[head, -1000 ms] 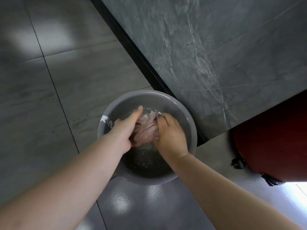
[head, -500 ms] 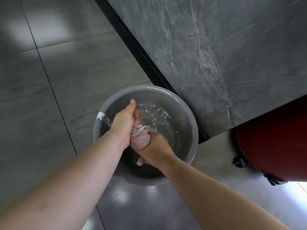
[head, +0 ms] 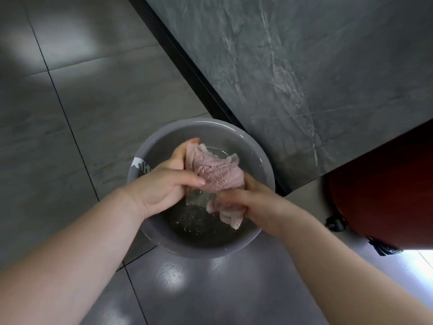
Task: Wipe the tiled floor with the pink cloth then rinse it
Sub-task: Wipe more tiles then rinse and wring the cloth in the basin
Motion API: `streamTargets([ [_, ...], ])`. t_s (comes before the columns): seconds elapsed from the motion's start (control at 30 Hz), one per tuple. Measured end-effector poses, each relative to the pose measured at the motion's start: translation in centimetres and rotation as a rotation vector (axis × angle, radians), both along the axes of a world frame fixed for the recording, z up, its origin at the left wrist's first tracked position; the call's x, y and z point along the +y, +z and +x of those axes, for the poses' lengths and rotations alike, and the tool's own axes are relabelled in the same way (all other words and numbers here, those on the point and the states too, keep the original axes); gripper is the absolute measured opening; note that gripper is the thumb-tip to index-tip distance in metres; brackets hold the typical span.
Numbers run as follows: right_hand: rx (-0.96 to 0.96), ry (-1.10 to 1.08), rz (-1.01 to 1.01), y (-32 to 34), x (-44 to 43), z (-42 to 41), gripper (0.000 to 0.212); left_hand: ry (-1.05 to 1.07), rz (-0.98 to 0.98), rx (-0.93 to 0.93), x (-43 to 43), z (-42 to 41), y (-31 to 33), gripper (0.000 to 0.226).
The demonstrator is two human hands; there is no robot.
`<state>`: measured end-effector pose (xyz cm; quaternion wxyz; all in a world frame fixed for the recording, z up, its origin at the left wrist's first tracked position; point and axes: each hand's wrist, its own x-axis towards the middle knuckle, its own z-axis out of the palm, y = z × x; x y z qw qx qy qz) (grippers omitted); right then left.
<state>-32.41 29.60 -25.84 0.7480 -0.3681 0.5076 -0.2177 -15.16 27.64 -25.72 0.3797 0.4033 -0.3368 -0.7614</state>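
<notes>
Both hands grip the pink cloth [head: 214, 173] over the water: left hand [head: 164, 186] pinching its upper edge, right hand [head: 246, 200] bunching the lower end (dripping), above a grey basin [head: 234, 250] on the tiled floor [head: 93, 102].

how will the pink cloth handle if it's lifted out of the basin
Probably floppy: the pink cloth wrinkles and sags between the left hand and right hand, with a corner hanging loose. Likely heavy for its size and dripping, since it is held over the water in the gray basin.
</notes>
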Motion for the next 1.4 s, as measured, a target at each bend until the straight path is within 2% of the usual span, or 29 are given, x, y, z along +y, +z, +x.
streamTargets([
  [0.13, -0.298, -0.056, -0.07, -0.6, 1.6, -2.0, 0.092, -0.008, -0.14, -0.039, 0.2, -1.0, 1.8, 0.061],
  [0.2, -0.318, -0.172, -0.097, -0.3, 2.4, -2.3, 0.102, 0.028, -0.187, -0.147, 0.3, -1.8, 2.1, 0.048],
  [0.27, -0.239, -0.369, -0.128, 0.3, 3.1, -3.0, 0.107, 0.023, -0.222, -0.301, 0.7, -2.4, 2.1, 0.048],
  [0.33, -0.109, -0.521, -0.245, 0.8, 3.8, -3.7, 0.095, 0.024, -0.207, -0.33, 1.1, -3.3, 1.5, 0.047],
  [0.37, -0.034, -0.557, -0.292, 0.8, 4.1, -3.9, 0.09, 0.005, -0.18, -0.275, 1.4, -3.8, 1.3, 0.051],
  [0.47, 0.109, -0.67, -0.258, 1.0, 4.6, -4.2, 0.076, -0.066, -0.047, -0.001, 2.1, -5.4, 1.0, 0.097],
  [0.53, 0.144, -0.734, -0.183, 1.0, 5.1, -4.5, 0.052, -0.088, 0.017, 0.036, 2.5, -6.2, 0.8, 0.106],
  [0.57, 0.153, -0.763, -0.146, 0.8, 5.4, -4.7, 0.037, -0.082, 0.035, -0.016, 2.7, -6.7, 0.9, 0.096],
  [0.63, 0.168, -0.827, -0.09, 0.0, 6.0, -5.0, 0.02, 0.0, 0.038, -0.235, 2.9, -7.8, 0.6, 0.045],
  [0.67, 0.192, -0.854, -0.082, -0.5, 6.3, -5.1, 0.019, 0.036, 0.041, -0.356, 3.0, -8.2, 0.3, 0.026],
  [0.7, 0.243, -0.871, -0.082, -1.1, 6.5, -5.2, 0.022, 0.047, 0.034, -0.442, 3.1, -8.4, -0.1, 0.018],
  [0.8, 0.419, -0.846, -0.061, -2.5, 6.8, -5.4, 0.025, -0.023, 0.003, -0.686, 3.4, -8.7, -1.5, 0.018],
  [0.87, 0.466, -0.812, -0.033, -3.2, 6.7, -5.4, 0.025, -0.071, 0.038, -0.765, 3.5, -8.5, -2.2, 0.018],
  [0.93, 0.481, -0.77, 0.014, -3.5, 6.4, -5.6, 0.03, -0.094, 0.093, -0.785, 3.5, -8.3, -2.5, 0.025],
  [0.97, 0.471, -0.745, 0.017, -3.4, 6.3, -5.8, 0.025, -0.112, 0.08, -0.791, 3.4, -8.2, -2.6, 0.025],
  [1.03, 0.42, -0.685, 0.01, -3.0, 6.1, -6.0, 0.013, -0.158, -0.001, -0.731, 3.2, -7.8, -2.4, 0.031],
  [1.1, 0.392, -0.623, -0.042, -2.6, 6.3, -6.5, 0.021, -0.216, -0.089, -0.634, 2.9, -7.5, -2.0, 0.048],
  [1.13, 0.391, -0.596, -0.075, -2.3, 6.4, -6.5, 0.024, -0.243, -0.15, -0.625, 2.8, -7.4, -1.8, 0.044],
  [1.2, 0.426, -0.514, -0.122, -2.1, 6.4, -6.5, 0.027, -0.277, -0.265, -0.697, 2.6, -7.5, -1.6, 0.02],
  [1.3, 0.467, -0.388, -0.252, -1.5, 6.6, -6.4, 0.021, -0.231, -0.432, -0.804, 2.6, -8.0, -1.2, 0.029],
  [1.4, 0.382, -0.152, -0.32, -0.7, 6.5, -7.4, 0.045, -0.13, -0.474, -0.739, 2.4, -8.3, -0.3, 0.028],
])
